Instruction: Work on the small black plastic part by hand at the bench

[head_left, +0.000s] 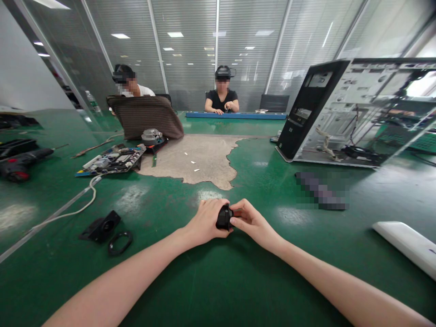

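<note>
Both my hands meet over the green table [238, 281] a little in front of me. My left hand [206, 221] is curled around a small black part [224, 217] from the left. My right hand [250, 220] pinches the same part from the right with its fingertips. The part is mostly hidden between my fingers, so its shape is unclear. To my left lie a black square bracket [100, 225] and a black ring-shaped frame [120, 242], both apart from my hands.
An open computer case [354, 113] stands at the right. A circuit board [114, 160], a white cable [78, 206] and a power drill [20, 163] lie at the left. A white panel [405, 243] rests at the right edge. Two people sit across the table.
</note>
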Tool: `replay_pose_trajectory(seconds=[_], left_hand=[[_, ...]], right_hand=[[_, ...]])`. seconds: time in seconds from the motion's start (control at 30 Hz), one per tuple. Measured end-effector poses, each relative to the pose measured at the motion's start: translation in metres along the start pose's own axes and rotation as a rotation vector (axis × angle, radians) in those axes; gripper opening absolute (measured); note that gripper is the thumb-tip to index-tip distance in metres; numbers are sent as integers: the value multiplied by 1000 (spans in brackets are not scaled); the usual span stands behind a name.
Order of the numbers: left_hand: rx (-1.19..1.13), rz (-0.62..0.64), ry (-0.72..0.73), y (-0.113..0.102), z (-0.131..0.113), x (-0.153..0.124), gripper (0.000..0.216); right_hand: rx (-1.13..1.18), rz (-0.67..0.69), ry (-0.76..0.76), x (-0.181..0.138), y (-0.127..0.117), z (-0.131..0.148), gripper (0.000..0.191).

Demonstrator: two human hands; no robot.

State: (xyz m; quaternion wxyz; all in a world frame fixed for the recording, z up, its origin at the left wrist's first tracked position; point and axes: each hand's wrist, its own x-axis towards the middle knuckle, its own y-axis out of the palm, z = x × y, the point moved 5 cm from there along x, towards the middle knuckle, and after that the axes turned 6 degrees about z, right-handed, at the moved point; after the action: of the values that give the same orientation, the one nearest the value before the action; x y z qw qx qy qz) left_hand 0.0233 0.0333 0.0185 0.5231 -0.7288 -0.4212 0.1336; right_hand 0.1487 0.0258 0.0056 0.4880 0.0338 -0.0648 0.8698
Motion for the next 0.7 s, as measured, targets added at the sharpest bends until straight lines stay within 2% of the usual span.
replay_pose_trajectory(seconds=[0.27, 0.43, 0.53, 0.7], left_hand=[[-9, -2, -20, 2, 3, 1, 60], [2, -9, 0, 1, 1, 1, 60], [7, -13, 3, 0, -1, 0, 58], [-9, -6, -13, 0, -1, 1, 58]], right_hand=[[-14, 59, 10, -1, 2, 1, 29], [27, -16, 23, 0, -1, 2, 21], [-4, -44, 29, 2, -2, 0, 23], [-12, 21, 3, 2, 0, 1, 27]])
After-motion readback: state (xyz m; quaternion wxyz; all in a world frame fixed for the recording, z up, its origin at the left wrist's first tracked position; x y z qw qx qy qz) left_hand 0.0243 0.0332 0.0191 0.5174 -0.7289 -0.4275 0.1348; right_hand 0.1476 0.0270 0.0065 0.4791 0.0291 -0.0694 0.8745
